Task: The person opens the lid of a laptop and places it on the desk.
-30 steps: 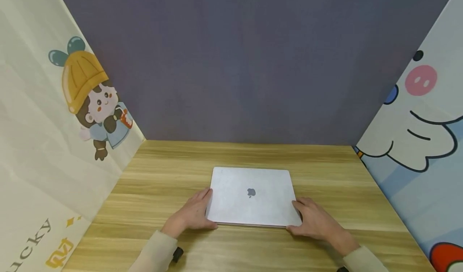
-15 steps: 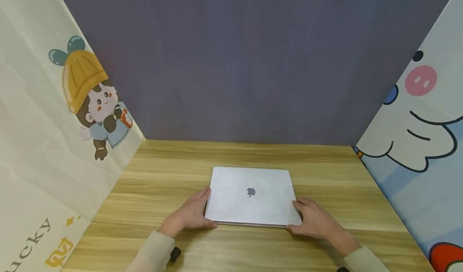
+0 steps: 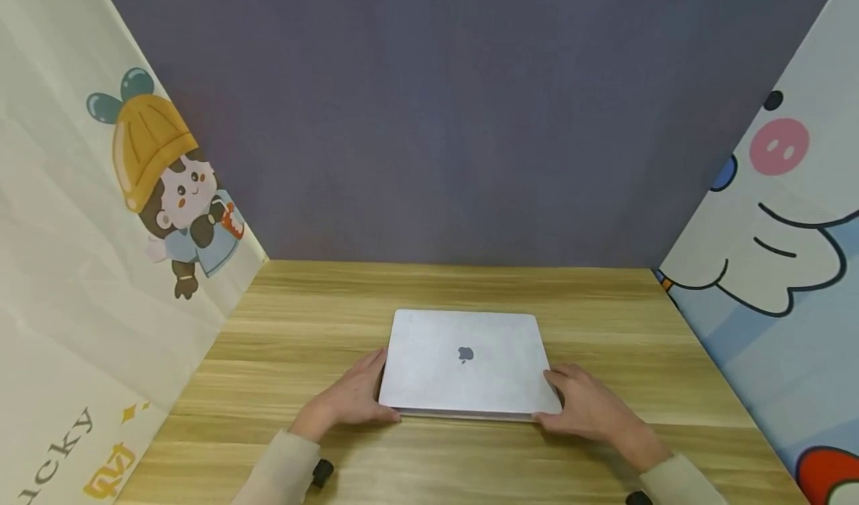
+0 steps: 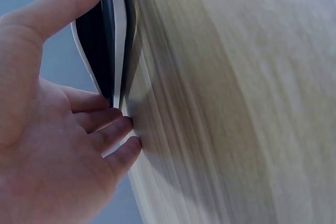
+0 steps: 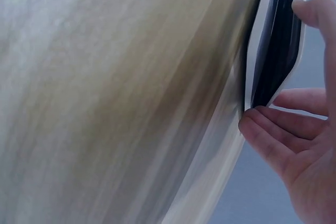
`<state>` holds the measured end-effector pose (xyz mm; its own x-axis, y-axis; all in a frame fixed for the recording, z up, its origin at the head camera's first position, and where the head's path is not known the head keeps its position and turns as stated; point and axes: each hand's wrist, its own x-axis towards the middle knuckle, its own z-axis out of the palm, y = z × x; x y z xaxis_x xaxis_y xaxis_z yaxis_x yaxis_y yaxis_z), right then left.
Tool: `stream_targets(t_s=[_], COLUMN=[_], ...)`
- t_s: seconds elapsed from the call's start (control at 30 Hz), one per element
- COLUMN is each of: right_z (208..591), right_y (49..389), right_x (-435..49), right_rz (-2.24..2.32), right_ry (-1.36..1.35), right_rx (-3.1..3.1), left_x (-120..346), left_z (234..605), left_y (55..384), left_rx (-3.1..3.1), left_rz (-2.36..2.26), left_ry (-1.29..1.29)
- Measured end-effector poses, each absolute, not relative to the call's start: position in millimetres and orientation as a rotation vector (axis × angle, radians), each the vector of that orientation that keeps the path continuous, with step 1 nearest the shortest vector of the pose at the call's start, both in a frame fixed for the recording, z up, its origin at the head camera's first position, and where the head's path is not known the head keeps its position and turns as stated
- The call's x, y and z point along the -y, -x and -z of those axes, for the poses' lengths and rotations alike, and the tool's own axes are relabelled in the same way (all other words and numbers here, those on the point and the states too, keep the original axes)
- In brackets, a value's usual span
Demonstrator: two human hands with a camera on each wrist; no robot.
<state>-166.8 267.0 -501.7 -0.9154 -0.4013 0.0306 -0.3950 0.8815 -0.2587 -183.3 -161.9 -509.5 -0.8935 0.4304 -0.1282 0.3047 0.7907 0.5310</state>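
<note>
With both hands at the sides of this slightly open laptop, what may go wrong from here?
First, the thumbs of the left hand and right hand are at the front of the slightly open lid; if they slip, it may drop and pinch one.

Second, the other fingers lie close to the laptop's base; they might nudge it along the table.

Head view softly lit; wrist views bluish, hazy, tabletop [image 4: 226,98] blurred, pale sheen across it.

wood-grain table [image 3: 470,460] | grey backdrop [image 3: 463,117] | left cartoon panel [image 3: 101,266] | right cartoon panel [image 3: 772,259]
</note>
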Motion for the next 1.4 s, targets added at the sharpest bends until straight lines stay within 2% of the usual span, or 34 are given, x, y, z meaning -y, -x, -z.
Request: stream_targets(t_s=[0.3,0.67,1.03,1.4], right_z=[499.1,503.7,510.5,508.7], right_y=[165.3,160.5,162.4,170.5], right_x=[-267.7,-268.5,-271.1,-274.3], right_rz=[0.397,0.314,0.353,0.404], right_ry=[0.64,0.777,1.181,1.397], right_rx=[-3.047,-3.202,-3.333,-3.357], left_x=[164.1,165.5,167.5,170.3], left_z=[509.5,511.2,509.8,513.4], left_y=[184.3,184.7,185.5,191.7], left_rx=[-2.731,-2.735,-2.719,-2.735], left_rz=[-0.79,-0.805,-0.853,-0.874], left_ry=[-0.559,-0.603,-0.658,-0.766])
